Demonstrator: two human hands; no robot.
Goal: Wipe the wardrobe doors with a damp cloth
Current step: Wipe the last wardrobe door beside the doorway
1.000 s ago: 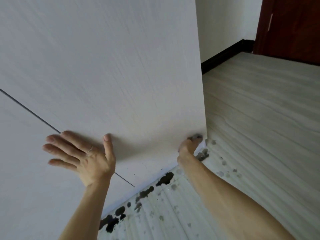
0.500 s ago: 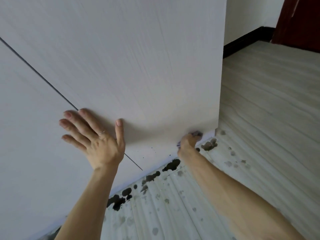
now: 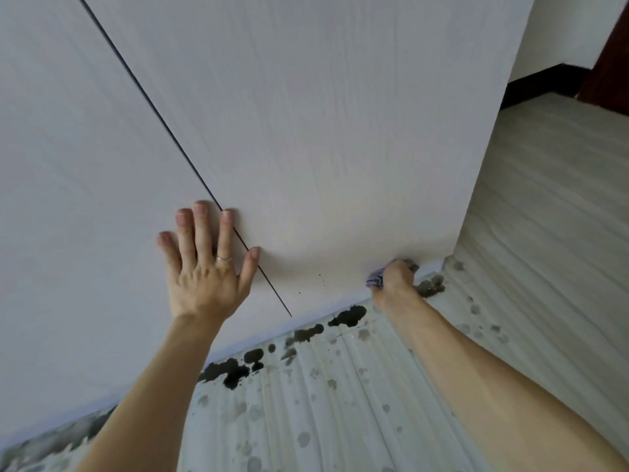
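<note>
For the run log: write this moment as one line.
left hand flat on wardrobe doors, across seam | right hand grips cloth at door's bottom right corner | floor: dark spots

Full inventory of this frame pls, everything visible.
wardrobe doors: two, white woodgrain, left and centre, split by a dark gap
cloth: one, pale lilac, at the right door's bottom corner
floor: one, pale striped, lower right
blotches: many, dark grey-black, on the floor along the wardrobe base
wall: one, white, top right
skirting: one, black, under that wall
room door: one, dark red-brown, top right edge
ring: one, silver, on a finger
left hand: one, flat across the gap
right hand: one, grips the cloth
</note>
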